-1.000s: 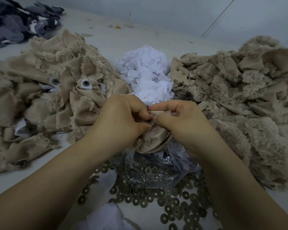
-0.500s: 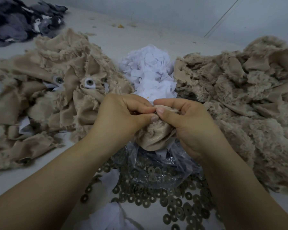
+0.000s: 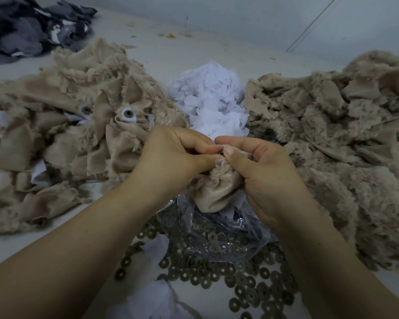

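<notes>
Plush piece (image 3: pixel 213 189) mostly hidden by left hand (image 3: pixel 171 157), right hand (image 3: pixel 260 171).

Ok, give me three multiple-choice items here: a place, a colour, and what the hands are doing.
1. Where is the white scrap pile relative to the left plush heap and right plush heap?
A) between them
B) left of both
C) right of both

2. What colour is the plush piece in the hands?
A) red
B) beige
C) green

3. What are the left hand and right hand doing?
A) lying flat
B) only the left grips
C) both pinch the plush piece

Answers: 1 A, a heap on each side; 2 B, tan like the heaps; 3 C, both thumbs press its top.
</notes>
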A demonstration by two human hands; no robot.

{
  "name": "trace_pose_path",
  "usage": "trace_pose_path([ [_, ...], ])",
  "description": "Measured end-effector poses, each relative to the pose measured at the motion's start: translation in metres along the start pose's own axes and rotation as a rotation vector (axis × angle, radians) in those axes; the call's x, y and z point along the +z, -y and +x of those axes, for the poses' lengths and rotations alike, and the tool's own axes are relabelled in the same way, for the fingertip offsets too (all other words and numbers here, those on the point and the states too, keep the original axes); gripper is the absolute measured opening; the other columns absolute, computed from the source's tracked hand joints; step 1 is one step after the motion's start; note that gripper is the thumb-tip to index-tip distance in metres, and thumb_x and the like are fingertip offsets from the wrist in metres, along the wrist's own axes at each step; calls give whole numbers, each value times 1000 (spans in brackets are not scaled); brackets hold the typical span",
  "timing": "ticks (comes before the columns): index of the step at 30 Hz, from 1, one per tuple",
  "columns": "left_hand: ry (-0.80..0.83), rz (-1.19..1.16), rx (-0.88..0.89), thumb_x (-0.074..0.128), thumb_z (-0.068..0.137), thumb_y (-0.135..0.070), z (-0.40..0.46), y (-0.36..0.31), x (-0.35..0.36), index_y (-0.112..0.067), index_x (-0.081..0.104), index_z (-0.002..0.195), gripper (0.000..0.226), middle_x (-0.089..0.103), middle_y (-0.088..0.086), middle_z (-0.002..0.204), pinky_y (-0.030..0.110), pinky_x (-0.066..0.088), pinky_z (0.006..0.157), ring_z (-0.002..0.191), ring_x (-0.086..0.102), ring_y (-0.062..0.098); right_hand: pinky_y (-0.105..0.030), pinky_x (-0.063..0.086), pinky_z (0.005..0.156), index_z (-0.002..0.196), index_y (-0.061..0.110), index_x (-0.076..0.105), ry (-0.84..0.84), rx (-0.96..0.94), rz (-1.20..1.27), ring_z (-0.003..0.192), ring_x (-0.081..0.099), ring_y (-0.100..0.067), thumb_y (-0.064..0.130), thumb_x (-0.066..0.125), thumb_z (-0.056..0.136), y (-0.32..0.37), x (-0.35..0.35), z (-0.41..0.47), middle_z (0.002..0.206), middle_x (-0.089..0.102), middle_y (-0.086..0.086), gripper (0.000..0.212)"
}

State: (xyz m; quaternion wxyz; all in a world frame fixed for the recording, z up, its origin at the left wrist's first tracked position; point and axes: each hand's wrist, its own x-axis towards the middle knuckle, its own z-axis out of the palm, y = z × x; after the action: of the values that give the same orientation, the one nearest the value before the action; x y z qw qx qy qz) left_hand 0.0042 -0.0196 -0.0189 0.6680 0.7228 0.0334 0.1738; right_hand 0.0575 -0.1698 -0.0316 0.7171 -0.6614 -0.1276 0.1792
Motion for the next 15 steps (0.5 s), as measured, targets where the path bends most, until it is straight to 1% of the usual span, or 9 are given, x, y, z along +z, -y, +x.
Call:
trace_pose_path([
  [1, 5, -10, -8, 80, 67, 11, 0, 0, 0, -5, 75, 72, 18, 74, 8, 78, 29, 61, 68, 72, 72, 18, -51, 58, 87, 113, 7, 70, -1, -6, -4, 94, 75, -26, 8, 59, 97, -1, 1, 0, 99, 77, -12, 19],
  [2, 10, -20, -16, 79, 67, 11, -1, -1, -1, -5, 75, 71, 17, 75, 8, 77, 29, 61, 67, 71, 72, 18, -50, 58, 89, 113, 7, 70, 0, -13, -1, 95, 74, -26, 7, 59, 97, -2, 1, 0, 99, 77, -12, 19],
  [4, 18, -55, -31, 79, 66, 12, -1, 0, -2, -4, 74, 71, 17, 74, 7, 75, 29, 61, 66, 70, 72, 20, -43, 59, 89, 112, 7, 70, 8, -26, 10, 97, 74, -23, 7, 59, 97, -3, 2, 0, 99, 77, -11, 19],
  [7, 17, -92, -39, 78, 66, 11, 1, 2, -2, -5, 75, 72, 17, 75, 10, 77, 32, 61, 67, 72, 73, 23, -36, 60, 85, 113, 6, 70, 14, -35, 40, 98, 74, -23, 6, 58, 97, -4, 2, 0, 100, 77, -11, 20],
  [10, 13, -92, -26, 79, 65, 8, 2, 4, -2, -6, 75, 72, 16, 75, 9, 77, 32, 62, 67, 73, 73, 24, -37, 59, 87, 112, 7, 71, 11, -27, 76, 100, 73, -24, 5, 57, 98, -4, 3, 0, 102, 76, -13, 20],
  [14, 18, -130, -33, 80, 57, -3, 2, 5, -2, -7, 76, 71, 15, 75, 8, 77, 32, 61, 68, 73, 72, 23, -39, 59, 89, 110, 6, 70, 18, 2, 151, 101, 73, -26, 2, 56, 97, -5, 6, -1, 103, 76, -15, 20],
  [15, 21, -122, -24, 80, 59, -1, 2, 6, -2, -8, 76, 71, 14, 75, 7, 76, 31, 61, 68, 73, 72, 22, -39, 59, 89, 110, 5, 70, 20, 10, 165, 102, 73, -27, 2, 55, 97, -5, 6, -1, 103, 76, -16, 20],
])
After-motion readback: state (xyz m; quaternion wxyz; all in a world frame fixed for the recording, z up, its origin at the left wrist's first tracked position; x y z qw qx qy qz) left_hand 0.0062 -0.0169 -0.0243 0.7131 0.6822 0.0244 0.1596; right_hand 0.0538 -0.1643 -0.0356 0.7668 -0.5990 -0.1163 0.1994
